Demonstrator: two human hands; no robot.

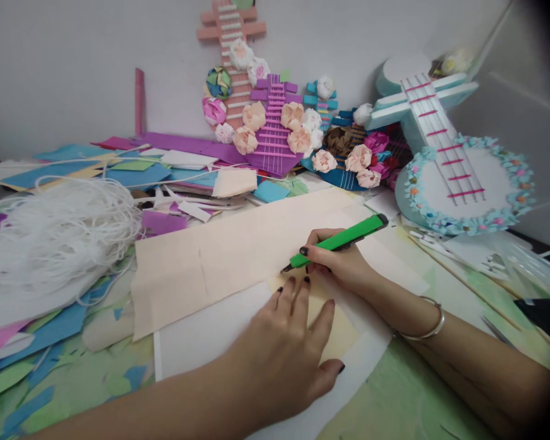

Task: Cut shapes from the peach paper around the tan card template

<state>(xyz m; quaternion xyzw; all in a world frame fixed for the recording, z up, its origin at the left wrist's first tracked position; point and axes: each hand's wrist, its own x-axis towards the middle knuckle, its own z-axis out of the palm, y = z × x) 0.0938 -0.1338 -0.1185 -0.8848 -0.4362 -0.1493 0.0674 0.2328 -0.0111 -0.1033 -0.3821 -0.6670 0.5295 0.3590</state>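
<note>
My right hand (337, 260) is wrapped round a green utility knife (348, 237), whose dark tip points down and left at the edge of a cream paper strip (238, 244). My left hand (288, 345) lies with fingers spread on the papers just below the knife tip. Under it are a pale yellow piece (343, 333) and a white sheet (197, 348). The cream strip runs from lower left to upper right and has a short crease or slit in its left part.
A tangle of white cord (59, 232) lies at the left among coloured paper scraps. Paper-flowered instrument models, one purple (277, 122) and one light blue (467, 177), stand at the back. Thin sticks (462, 278) and scissors (497, 331) lie at the right.
</note>
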